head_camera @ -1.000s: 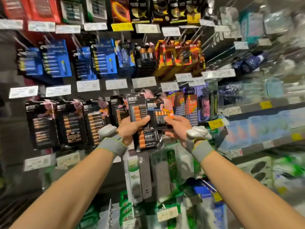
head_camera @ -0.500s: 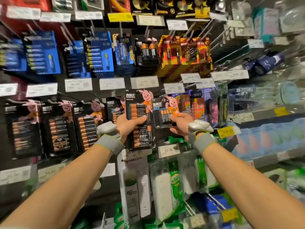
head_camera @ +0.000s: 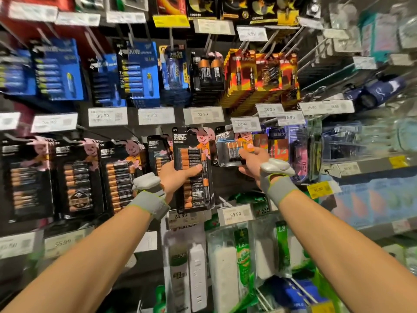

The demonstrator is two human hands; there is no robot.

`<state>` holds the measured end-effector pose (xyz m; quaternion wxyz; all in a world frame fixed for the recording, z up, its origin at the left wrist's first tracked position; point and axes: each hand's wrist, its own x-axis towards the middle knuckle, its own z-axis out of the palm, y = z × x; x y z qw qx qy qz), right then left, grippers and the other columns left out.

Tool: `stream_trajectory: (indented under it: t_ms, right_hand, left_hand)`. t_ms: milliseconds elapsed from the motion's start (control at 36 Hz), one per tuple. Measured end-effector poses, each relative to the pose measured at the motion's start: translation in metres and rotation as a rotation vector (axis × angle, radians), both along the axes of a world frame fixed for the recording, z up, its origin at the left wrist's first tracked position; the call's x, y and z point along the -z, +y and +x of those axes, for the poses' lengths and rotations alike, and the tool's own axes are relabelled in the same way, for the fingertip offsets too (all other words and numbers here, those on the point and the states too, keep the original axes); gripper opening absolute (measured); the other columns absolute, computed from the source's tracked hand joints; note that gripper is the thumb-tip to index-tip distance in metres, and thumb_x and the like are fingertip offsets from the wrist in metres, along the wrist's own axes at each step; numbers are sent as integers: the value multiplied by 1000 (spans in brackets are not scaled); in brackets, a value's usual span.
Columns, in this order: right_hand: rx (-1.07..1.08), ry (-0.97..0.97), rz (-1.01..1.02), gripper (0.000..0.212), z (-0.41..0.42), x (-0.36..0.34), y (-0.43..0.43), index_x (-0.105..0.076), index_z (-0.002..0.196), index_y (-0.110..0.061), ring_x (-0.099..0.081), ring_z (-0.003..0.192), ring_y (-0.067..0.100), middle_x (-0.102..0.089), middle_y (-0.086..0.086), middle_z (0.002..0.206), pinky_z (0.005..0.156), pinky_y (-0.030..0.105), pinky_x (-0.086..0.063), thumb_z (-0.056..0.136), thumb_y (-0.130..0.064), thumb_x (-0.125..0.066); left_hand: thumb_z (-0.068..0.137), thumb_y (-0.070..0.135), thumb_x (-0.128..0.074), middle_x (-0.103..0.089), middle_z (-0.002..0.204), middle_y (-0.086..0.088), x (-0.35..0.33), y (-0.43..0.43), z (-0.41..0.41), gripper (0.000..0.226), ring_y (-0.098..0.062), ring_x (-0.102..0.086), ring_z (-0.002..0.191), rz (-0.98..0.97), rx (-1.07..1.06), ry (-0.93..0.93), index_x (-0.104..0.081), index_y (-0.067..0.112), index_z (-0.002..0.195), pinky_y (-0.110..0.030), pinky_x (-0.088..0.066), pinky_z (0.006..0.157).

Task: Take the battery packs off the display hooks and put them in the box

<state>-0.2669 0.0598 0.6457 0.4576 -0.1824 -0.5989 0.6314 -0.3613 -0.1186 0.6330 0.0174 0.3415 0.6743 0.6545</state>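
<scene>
My left hand (head_camera: 174, 173) grips a tall black Duracell battery pack (head_camera: 193, 159) with many orange-and-black cells, thumb across its front. My right hand (head_camera: 252, 162) holds a smaller black Duracell pack (head_camera: 229, 145) of a few cells by its lower right corner. Both packs are up against the display wall at the hook row. More black packs (head_camera: 117, 175) hang on hooks to the left. No box is in view.
Blue battery packs (head_camera: 140, 71) and orange-red packs (head_camera: 259, 73) hang on the row above, with white price tags (head_camera: 203, 115) between rows. White power strips (head_camera: 198, 274) in clear packaging hang below my hands. Bare hooks and shelves (head_camera: 365, 168) stand to the right.
Both hands with their packs have risen and drawn apart; the two packs no longer overlap and now sit at the hook row. The view has tilted up.
</scene>
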Motion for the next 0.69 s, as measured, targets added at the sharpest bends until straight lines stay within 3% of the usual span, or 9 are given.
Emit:
stream_trajectory:
  t_ms: [56,167,278,472,694]
  right_hand:
    - [7,-11,-5,30,-4,-1,3,-51,121,-11,-55,99,26,-50,9,119,40,13,-48,94,-21,-60]
    - [26,-45,-8,34,-11,-3,6,-52,124,-11,-58,106,29,-49,6,114,40,14,-49,94,-23,-60]
    - [31,-39,-21,35,-14,-4,9,-49,129,-13,-57,103,27,-49,6,114,42,14,-50,95,-20,-58]
    - [68,-19,-36,38,-17,-1,18,-48,131,-10,-56,88,25,-51,9,118,36,14,-47,96,-20,-57]
    - [51,-31,-58,36,-13,5,22,-47,129,-10,-57,103,27,-46,7,117,42,14,-51,95,-17,-57]
  left_hand:
    - [81,18,-79,-72,105,-6,0,0,-1,24,-23,-68,98,4,0,-7,-68,14,102,-36,-51,93]
    - [81,19,-79,-71,98,-3,0,2,-4,18,-22,-68,95,30,-12,-12,-67,18,93,-32,-50,87]
    - [81,18,-79,-70,105,-6,-2,4,-5,17,-22,-66,96,50,-12,-16,-65,21,91,-32,-49,87]
    - [79,19,-81,-71,109,-6,1,9,-12,18,-24,-68,103,43,-8,-16,-67,24,89,-43,-51,99]
    - [79,20,-81,-71,113,-8,3,12,-14,19,-24,-68,103,44,-1,-43,-67,23,91,-42,-51,99]
